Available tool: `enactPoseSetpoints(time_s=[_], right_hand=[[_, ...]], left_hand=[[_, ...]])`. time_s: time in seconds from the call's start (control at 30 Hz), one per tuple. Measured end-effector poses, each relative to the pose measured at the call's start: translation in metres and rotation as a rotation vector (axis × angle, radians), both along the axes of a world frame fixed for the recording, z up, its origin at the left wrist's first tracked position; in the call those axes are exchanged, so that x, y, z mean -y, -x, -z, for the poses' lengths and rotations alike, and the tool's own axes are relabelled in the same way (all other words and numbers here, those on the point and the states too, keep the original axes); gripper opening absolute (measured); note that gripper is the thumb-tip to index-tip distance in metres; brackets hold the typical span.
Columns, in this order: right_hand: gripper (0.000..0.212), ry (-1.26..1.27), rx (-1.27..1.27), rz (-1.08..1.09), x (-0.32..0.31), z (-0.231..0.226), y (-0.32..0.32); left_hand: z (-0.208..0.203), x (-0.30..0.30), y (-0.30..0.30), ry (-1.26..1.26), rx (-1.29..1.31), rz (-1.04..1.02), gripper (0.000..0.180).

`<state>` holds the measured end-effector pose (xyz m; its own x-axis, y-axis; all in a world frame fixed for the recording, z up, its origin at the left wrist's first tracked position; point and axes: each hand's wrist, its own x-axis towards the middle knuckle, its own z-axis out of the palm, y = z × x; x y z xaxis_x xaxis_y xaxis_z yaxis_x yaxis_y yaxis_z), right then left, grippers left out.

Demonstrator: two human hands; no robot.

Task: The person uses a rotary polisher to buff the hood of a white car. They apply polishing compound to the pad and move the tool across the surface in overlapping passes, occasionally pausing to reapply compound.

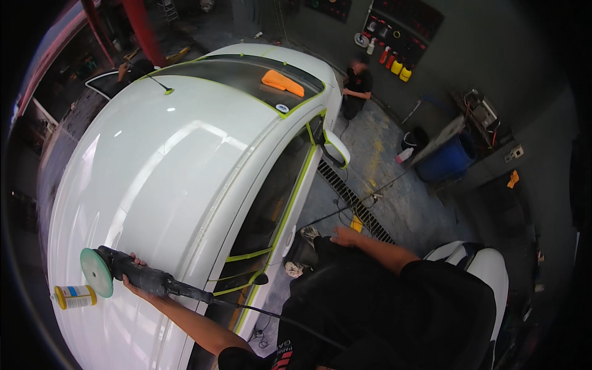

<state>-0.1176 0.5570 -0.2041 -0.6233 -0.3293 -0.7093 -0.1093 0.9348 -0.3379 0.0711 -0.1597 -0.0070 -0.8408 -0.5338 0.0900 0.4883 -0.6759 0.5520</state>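
Note:
My left hand (137,279) is wrapped around the black body of a polishing machine (148,275), low on the white car roof (166,179). Its round mint-green foam pad (97,272) is turned on edge, with its face toward the left. Just beyond the pad, a yellow bottle (76,296) with a white label lies on its side on the roof. The power cord (271,313) runs from the tool's rear end across my black shirt. My right hand (346,237) hangs beside my leg, away from the car; its fingers are small and dark here.
Green masking tape (290,203) edges the windows. An orange cloth (282,82) lies on the windshield. A person (357,86) crouches by the car's front. A floor grate (354,198), a cable, a blue bin (447,157) and a second white car (487,271) are to the right.

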Motion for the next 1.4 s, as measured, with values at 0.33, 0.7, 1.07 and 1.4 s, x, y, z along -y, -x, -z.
enactPoseSetpoints(time_s=[0.33,0.7,1.07,1.4], right_hand=[[0.052,0.603,-0.312,-0.119,0.186,-0.116,0.027],[0.050,1.425,-0.553,-1.213,0.523,-0.455,-0.083],[0.070,0.725,-1.808,-2.066,0.856,-0.409,-0.235],[0.060,0.209,-2.199,-2.034,0.994,-0.409,-0.258]], left_hand=[[-0.025,-0.014,0.000,0.003,0.131,-0.219,0.077],[-0.029,-0.019,0.002,-0.099,0.135,-0.370,0.059],[-0.029,-0.017,0.026,-0.124,0.100,-0.439,0.078],[-0.020,-0.009,0.024,-0.069,0.161,-0.493,0.087]])
